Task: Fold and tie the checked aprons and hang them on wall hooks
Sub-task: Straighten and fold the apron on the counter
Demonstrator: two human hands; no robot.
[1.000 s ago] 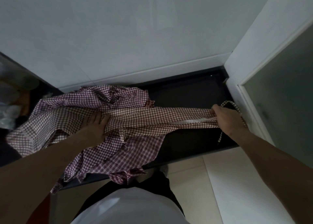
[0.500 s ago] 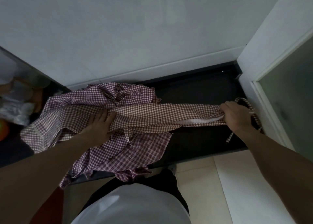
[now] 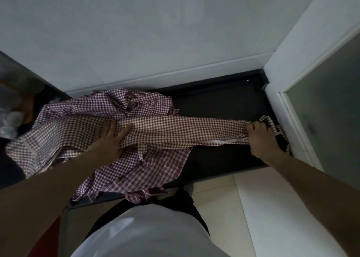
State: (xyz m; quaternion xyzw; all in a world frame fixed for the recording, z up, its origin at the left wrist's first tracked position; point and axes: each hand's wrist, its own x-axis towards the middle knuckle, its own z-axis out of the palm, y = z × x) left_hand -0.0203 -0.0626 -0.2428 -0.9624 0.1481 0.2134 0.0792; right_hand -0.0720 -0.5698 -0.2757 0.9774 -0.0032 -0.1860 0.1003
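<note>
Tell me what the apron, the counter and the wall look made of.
Apron: thin woven cloth, likely cotton, matte; it creases and bunches where the hands pull it. Counter: dark, smooth and hard, perhaps stone or laminate; too dim to tell which. Wall: pale glossy panels, probably large tiles, with faint reflections and a seam.

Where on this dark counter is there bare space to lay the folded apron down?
Bare dark counter shows behind the stretched apron, up to the white wall, and a strip in front of it, between the apron heap and the right hand. The left side is crowded: the heap covers it under the left hand.
</note>
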